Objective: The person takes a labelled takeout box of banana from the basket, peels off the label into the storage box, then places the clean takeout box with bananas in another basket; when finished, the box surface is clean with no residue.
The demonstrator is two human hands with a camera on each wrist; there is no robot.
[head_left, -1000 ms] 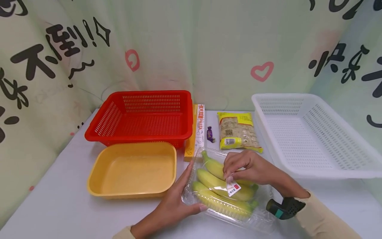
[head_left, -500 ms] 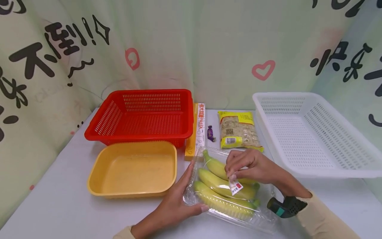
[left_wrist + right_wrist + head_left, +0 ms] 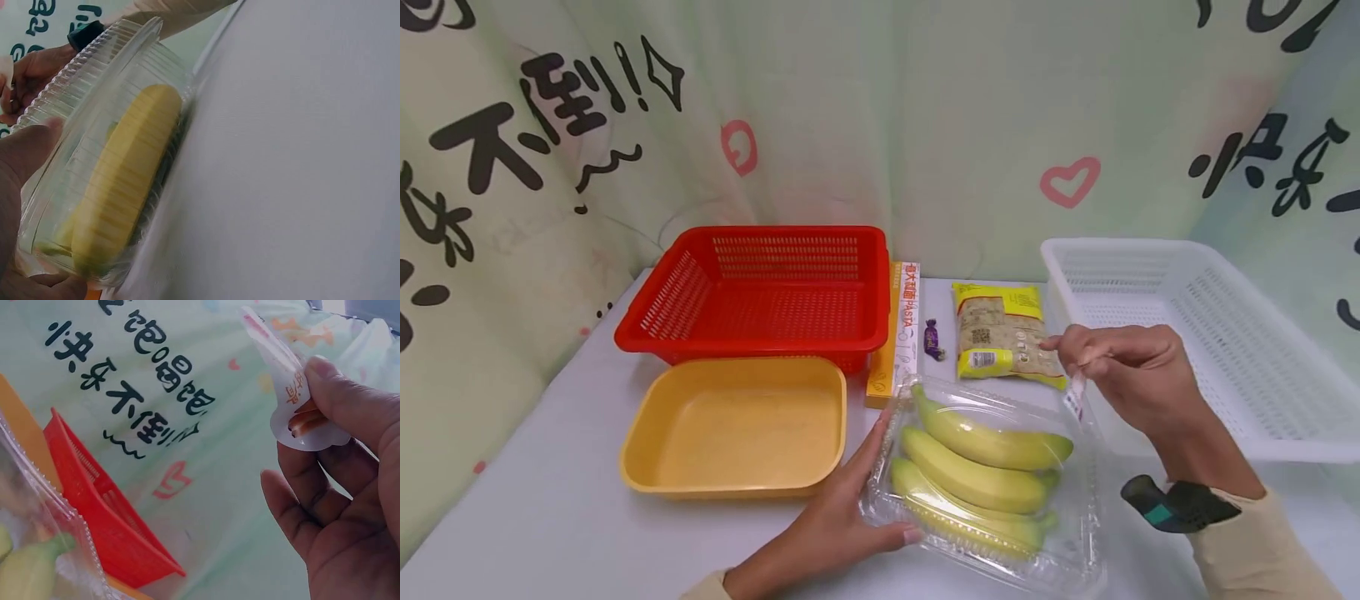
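Note:
A clear plastic clamshell box (image 3: 1075,533) with several bananas (image 3: 977,483) inside lies at the front of the table. My left hand (image 3: 850,508) grips its left corner, thumb on the near side and fingers along the far left side; the left wrist view shows the thumb over the ribbed edge of the clamshell box (image 3: 81,125). Above the box's far right corner, my right hand (image 3: 1135,375) pinches a white sticker label (image 3: 297,412) between thumb and fingers. The label, printed with a banana picture, hangs free of the lid.
At the left stand a red basket (image 3: 775,346) and a yellow tub (image 3: 730,487). A white basket (image 3: 1262,450) is at the right. Behind the box lie a pasta box (image 3: 895,333), a purple-wrapped candy (image 3: 933,340) and a yellow-and-clear bag of grain (image 3: 1000,333).
My right hand has lifted the label off the lid and carried it up and to the right, uncovering the bananas. My left hand keeps its grip on the box.

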